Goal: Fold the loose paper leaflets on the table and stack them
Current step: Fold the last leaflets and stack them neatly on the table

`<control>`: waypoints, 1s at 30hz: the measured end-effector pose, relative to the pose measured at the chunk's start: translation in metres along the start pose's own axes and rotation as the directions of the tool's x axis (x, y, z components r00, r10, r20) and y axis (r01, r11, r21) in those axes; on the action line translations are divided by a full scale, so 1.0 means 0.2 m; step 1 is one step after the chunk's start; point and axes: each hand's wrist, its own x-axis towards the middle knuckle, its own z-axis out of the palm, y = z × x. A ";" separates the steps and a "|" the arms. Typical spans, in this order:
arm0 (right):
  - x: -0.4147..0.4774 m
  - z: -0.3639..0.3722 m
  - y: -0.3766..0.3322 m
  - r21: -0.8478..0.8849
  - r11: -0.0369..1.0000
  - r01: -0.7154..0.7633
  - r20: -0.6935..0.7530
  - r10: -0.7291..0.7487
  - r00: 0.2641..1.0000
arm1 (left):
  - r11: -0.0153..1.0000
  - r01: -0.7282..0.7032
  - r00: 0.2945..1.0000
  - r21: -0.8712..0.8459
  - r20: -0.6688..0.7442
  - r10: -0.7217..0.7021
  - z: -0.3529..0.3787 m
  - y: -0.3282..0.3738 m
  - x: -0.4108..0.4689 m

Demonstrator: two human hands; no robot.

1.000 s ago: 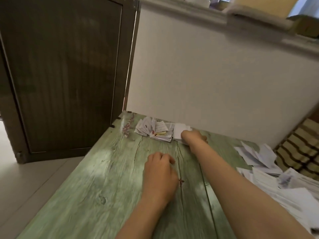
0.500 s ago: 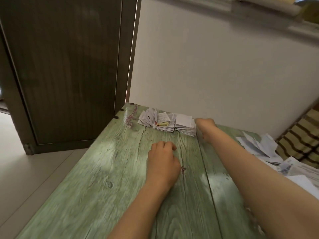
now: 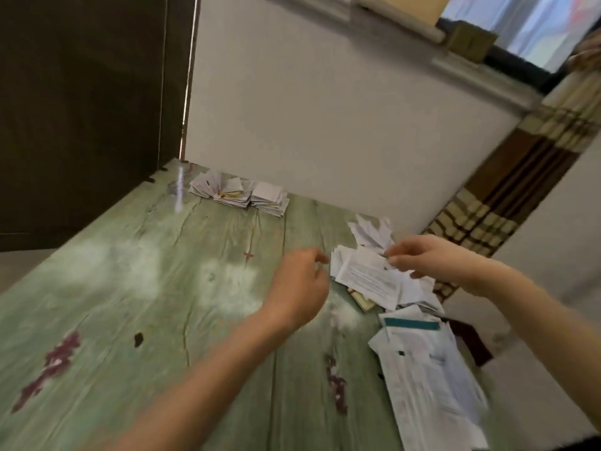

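Stacks of folded leaflets lie at the far edge of the green wooden table, by the wall. A heap of loose white leaflets spreads along the table's right side. My right hand pinches the corner of one printed leaflet at the top of that heap. My left hand hovers just left of the same leaflet, fingers loosely curled, holding nothing.
A white wall runs behind the table, with a dark wooden door at the left. A striped brown and cream cloth hangs at the right. A small yellowish booklet peeks from under the loose sheets.
My right hand left the folded stacks at the far edge and moved right to the loose heap, pinching a leaflet. My left hand lifted off the table and moved right too.
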 end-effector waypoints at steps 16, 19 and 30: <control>-0.52 0.62 0.52 0.178 0.883 -0.435 -0.251 0.468 0.847 | 0.734 0.584 0.803 -0.346 0.381 -0.459 0.43 0.35 -0.53; -0.49 0.62 0.48 0.292 0.842 -0.453 -0.216 0.519 0.827 | 0.706 0.595 0.798 -0.385 0.389 -0.460 0.42 0.34 -0.56; -0.70 0.61 0.32 0.771 0.620 0.145 -0.235 0.066 0.970 | 0.717 0.583 0.803 -0.382 0.409 -0.434 0.26 0.25 -0.61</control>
